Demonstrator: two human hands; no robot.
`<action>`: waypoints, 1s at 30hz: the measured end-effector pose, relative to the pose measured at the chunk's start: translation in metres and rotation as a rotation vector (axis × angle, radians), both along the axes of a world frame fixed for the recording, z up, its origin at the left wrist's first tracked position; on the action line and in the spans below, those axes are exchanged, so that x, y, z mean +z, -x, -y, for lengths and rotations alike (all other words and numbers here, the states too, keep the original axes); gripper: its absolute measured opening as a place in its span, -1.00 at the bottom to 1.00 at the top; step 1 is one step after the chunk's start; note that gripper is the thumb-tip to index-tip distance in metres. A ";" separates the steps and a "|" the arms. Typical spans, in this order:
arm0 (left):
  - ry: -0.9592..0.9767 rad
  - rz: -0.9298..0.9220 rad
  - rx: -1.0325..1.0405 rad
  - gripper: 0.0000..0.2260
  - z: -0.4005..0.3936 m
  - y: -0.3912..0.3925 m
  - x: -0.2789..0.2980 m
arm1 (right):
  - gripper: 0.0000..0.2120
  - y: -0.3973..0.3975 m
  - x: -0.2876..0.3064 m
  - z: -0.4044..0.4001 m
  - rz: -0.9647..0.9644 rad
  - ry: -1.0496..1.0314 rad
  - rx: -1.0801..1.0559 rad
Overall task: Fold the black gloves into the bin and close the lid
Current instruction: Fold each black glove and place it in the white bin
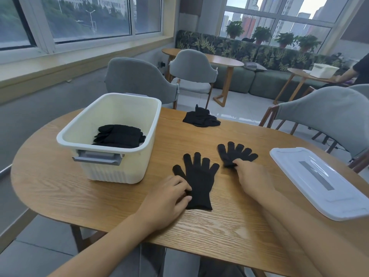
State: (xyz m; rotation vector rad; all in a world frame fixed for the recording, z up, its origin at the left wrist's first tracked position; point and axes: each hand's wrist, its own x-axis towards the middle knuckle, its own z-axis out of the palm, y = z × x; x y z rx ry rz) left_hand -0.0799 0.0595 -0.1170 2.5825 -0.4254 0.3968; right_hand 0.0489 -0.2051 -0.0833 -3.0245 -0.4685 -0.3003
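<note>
At a wooden table (60, 192), a person's left hand (169, 198) rests on the wrist edge of a black glove (197, 180) laid flat with its fingers spread away from the camera; the hand's fingers curl onto the fabric, apparently pressing or pinching it — the view does not settle which. The right hand (251, 176) pinches the cuff of a second glove (235, 153), which lies just beside the first, fingers fanned. To the left stands an open white bin (87, 168) with a stack of folded black gloves (119, 135) inside. Its lid (319, 182) lies flat on the table at right, well apart from the bin. A small heap of unfolded gloves (200, 117) sits near the table's far edge.
</note>
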 end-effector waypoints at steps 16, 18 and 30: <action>-0.006 0.009 -0.015 -0.63 -0.001 0.009 -0.004 | -0.49 0.088 -0.046 -0.051 0.225 -0.086 0.430; -0.007 0.015 -0.012 -0.65 -0.001 0.009 -0.005 | -0.48 0.088 -0.044 -0.052 0.241 -0.109 0.409; 0.000 0.005 -0.003 -0.67 0.000 0.009 -0.005 | -0.68 0.102 -0.031 -0.057 0.210 -0.270 0.384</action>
